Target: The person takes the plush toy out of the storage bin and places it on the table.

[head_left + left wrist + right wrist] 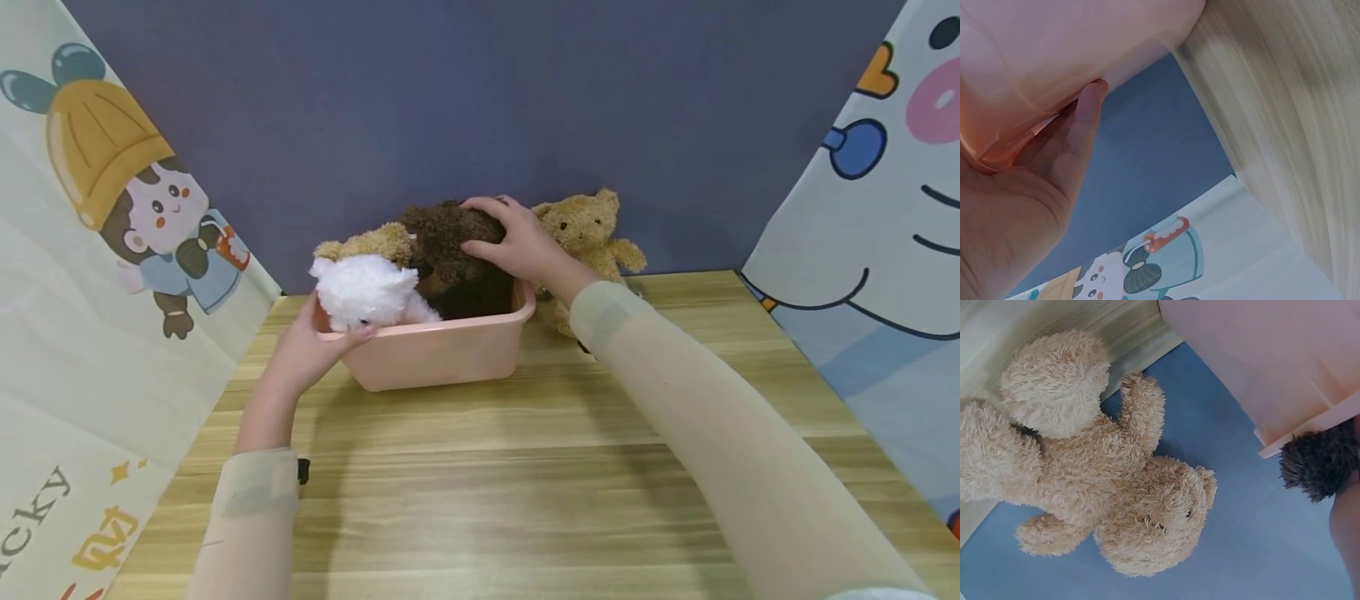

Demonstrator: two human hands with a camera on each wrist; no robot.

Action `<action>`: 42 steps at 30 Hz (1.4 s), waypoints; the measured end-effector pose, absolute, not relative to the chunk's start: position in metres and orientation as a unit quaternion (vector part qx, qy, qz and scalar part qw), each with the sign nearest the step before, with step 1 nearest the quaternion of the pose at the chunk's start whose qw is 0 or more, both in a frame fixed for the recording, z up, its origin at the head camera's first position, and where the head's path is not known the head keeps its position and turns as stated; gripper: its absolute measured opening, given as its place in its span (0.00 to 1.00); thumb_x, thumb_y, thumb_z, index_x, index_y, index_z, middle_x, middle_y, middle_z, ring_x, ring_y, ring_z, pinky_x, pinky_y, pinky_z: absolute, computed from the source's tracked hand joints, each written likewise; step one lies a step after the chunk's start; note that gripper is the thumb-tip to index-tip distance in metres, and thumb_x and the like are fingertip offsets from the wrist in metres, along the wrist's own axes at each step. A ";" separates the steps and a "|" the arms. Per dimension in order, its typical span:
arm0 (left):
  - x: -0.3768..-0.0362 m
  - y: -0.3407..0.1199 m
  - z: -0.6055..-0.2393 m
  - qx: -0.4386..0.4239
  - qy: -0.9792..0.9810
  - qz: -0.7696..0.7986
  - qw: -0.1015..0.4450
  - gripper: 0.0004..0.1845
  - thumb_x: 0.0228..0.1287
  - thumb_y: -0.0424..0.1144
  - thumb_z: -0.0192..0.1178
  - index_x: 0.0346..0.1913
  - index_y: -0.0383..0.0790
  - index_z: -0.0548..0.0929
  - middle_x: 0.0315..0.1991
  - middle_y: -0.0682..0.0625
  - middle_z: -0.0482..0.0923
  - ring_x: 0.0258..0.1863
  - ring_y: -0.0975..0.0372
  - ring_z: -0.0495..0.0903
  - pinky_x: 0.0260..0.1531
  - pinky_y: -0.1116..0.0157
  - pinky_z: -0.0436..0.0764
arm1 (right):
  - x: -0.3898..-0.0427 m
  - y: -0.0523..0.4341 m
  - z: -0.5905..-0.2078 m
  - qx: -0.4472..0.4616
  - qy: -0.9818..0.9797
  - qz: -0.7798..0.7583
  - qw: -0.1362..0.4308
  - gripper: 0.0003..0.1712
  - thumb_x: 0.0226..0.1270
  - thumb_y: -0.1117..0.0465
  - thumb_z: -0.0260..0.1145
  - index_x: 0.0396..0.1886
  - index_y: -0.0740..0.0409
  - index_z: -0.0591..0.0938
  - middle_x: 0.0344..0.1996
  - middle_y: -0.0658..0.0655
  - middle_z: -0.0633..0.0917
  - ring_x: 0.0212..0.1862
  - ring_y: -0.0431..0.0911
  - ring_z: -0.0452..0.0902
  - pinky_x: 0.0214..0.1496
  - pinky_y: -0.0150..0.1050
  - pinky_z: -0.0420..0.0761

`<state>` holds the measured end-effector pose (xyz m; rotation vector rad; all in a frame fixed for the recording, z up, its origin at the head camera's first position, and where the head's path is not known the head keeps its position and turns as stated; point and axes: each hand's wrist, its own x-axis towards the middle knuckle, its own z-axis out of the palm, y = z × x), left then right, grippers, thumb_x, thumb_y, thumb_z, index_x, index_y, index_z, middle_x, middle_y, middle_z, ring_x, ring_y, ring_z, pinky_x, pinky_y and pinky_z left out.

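Observation:
My left hand (303, 354) grips the left end of a pink plastic bin (442, 354), its thumb lying along the front rim beside a white plush toy (363, 290). In the left wrist view the left-hand fingers (1082, 125) lie against the bin's outer wall under the rim. With my right hand (519, 243) I hold a dark brown plush toy (447, 242) at the bin's back right, fingers over its top and thumb on the near side. A tan plush toy (371, 243) sits behind the white one in the bin. Its lower part is hidden.
Right of the bin a tan teddy bear (588, 229) sits on the wood-grain table (487, 483) against the blue-grey back wall (480, 100), partly covered by my right forearm. Printed cartoon panels (832, 275) stand on both sides.

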<state>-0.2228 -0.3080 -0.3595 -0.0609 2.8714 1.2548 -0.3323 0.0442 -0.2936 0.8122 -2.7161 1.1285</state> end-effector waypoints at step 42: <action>-0.219 -0.309 -0.354 -0.017 0.922 0.385 0.022 0.70 0.53 0.79 0.70 0.87 0.66 0.34 0.86 0.38 0.54 0.83 0.36 0.58 0.75 0.31 0.67 | -0.295 0.095 -0.213 0.233 -0.819 0.516 0.098 0.26 0.77 0.52 0.68 0.71 0.35 0.77 0.58 0.48 0.82 0.41 0.42 0.77 0.47 0.43 0.77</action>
